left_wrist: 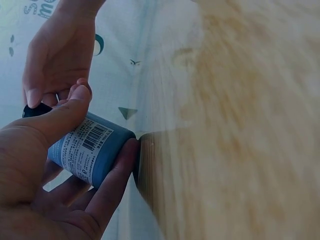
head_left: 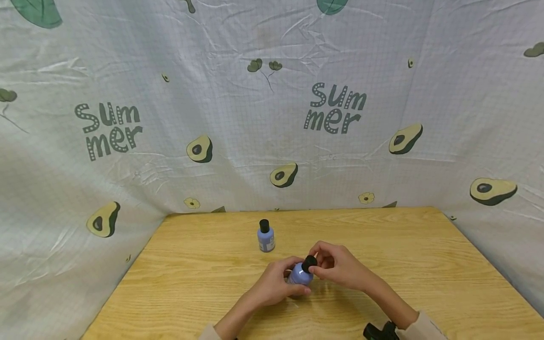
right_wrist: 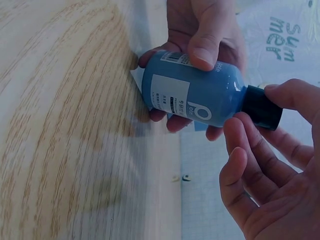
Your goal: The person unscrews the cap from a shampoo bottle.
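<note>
A small blue-purple bottle (head_left: 301, 275) with a black cap (head_left: 309, 263) is tilted between the two hands, low over the table. My left hand (head_left: 277, 284) grips its body, thumb on one side and fingers on the other. With thumb and fingers, my right hand (head_left: 340, 267) pinches the cap, which sits on the bottle's neck. In the right wrist view the front label (right_wrist: 170, 95) shows. A barcode label (left_wrist: 85, 145) faces the left wrist camera. Behind the hands a second bottle (head_left: 266, 239) of the same kind stands upright, its black cap on.
The light wooden table (head_left: 191, 264) spreads around the hands. A white curtain (head_left: 238, 108) printed with avocados and lettering hangs along its back and sides. Near the right wrist a black strap or device (head_left: 380, 331) shows at the lower edge.
</note>
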Available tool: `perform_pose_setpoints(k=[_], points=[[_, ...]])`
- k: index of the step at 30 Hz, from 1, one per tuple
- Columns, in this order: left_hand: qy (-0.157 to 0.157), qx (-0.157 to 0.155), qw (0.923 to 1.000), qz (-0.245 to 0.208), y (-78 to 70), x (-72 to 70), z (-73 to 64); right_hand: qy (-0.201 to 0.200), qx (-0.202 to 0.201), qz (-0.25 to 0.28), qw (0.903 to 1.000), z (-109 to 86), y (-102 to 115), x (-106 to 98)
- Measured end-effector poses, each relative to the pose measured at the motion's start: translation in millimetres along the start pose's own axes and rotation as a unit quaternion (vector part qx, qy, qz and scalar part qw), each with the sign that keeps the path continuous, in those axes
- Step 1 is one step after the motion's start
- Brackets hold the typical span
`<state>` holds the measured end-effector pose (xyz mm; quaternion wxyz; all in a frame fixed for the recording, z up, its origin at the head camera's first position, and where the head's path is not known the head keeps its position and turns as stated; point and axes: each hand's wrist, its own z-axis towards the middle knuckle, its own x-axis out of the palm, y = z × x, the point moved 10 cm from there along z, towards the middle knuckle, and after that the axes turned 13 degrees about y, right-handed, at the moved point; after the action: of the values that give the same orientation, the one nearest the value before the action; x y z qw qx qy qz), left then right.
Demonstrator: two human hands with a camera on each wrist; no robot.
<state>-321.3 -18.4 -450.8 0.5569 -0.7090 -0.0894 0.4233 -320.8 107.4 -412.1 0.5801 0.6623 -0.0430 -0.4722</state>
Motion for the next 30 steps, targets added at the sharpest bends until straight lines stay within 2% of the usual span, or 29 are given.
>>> perform_pose_setpoints(k=[5,12,30], points=[[0.002,0.004,1.0000,-0.001,-1.7,-1.0,0.6,0.004,0.003,0.004,1.0000,0.8,1.3,-1.5],[0.004,0.005,1.0000,-0.008,-2.9,-1.9,1.2,-0.013,0.021,0.006,0.9997,1.3,-1.6,-5.2],[0.008,0.003,0.9999,-0.010,-4.7,-1.6,2.2,-0.004,0.008,0.002,1.0000,1.4,2.7,-7.5]])
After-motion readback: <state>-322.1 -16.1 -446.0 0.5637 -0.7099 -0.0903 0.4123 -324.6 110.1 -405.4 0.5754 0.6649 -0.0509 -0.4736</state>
